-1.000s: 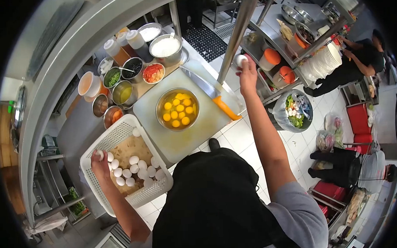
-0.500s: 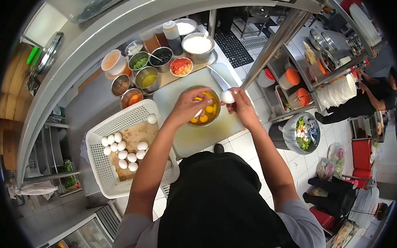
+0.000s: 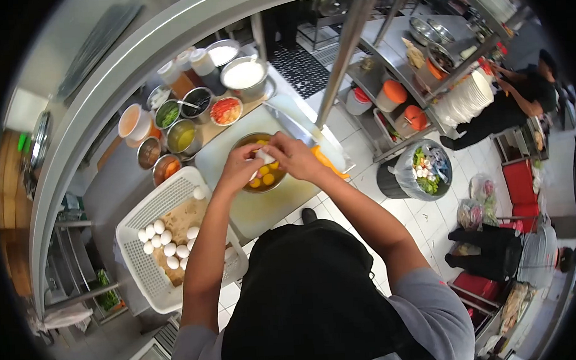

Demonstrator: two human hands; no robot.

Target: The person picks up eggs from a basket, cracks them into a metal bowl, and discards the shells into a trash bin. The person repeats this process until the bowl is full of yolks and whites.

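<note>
My left hand (image 3: pixel 238 167) and my right hand (image 3: pixel 292 156) are together above a metal bowl (image 3: pixel 243 141) of raw eggs with several yolks. Between them, the fingers of both hands are closed on a white egg (image 3: pixel 264 157); whether its shell is cracked I cannot make out. Something white also shows under the left fingers, partly hidden. The bowl stands on a pale cutting board (image 3: pixel 222 211). Left of it, several white eggs (image 3: pixel 170 249) lie in a white plastic basket (image 3: pixel 133 261), partly covered by my left forearm.
An orange-handled knife (image 3: pixel 325 159) lies along the board's right side. Behind are metal containers of red chopped food (image 3: pixel 226 110), green herbs (image 3: pixel 167 114) and white powder (image 3: pixel 243 73), plus squeeze bottles (image 3: pixel 203 62). A lined bin (image 3: pixel 398 170) stands at right; two people are farther off.
My right hand has brought the egg in from the bowl's right side to meet my left hand over the bowl. The knife's orange handle is now uncovered. The whole view has shifted.
</note>
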